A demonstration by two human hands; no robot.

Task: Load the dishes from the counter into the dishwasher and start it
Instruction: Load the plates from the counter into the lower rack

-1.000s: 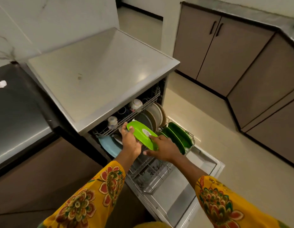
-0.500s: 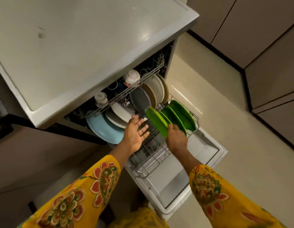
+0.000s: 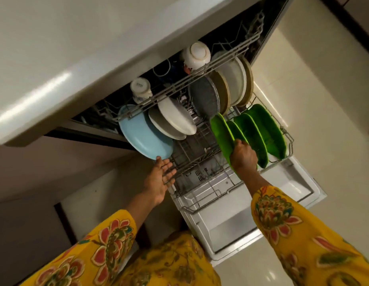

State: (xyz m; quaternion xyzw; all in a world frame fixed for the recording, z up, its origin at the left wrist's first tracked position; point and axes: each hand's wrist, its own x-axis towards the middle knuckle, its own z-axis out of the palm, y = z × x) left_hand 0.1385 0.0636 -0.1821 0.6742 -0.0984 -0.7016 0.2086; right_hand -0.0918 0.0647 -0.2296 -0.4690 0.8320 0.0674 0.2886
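The right hand (image 3: 243, 156) was clenched on the near rim of a green plate (image 3: 221, 137), which stood on edge in the lower rack (image 3: 202, 205) at the left end of a row of other green plates (image 3: 262, 131). The left hand (image 3: 159, 178) hung released, palm spread, fingertips just beside a blue plate (image 3: 144, 137) at 10 o'clock in the rack. White plates (image 3: 175, 118) leaned beyond it, cups (image 3: 197, 53) sat inverted in the upper rack (image 3: 179, 89) at 12 o'clock
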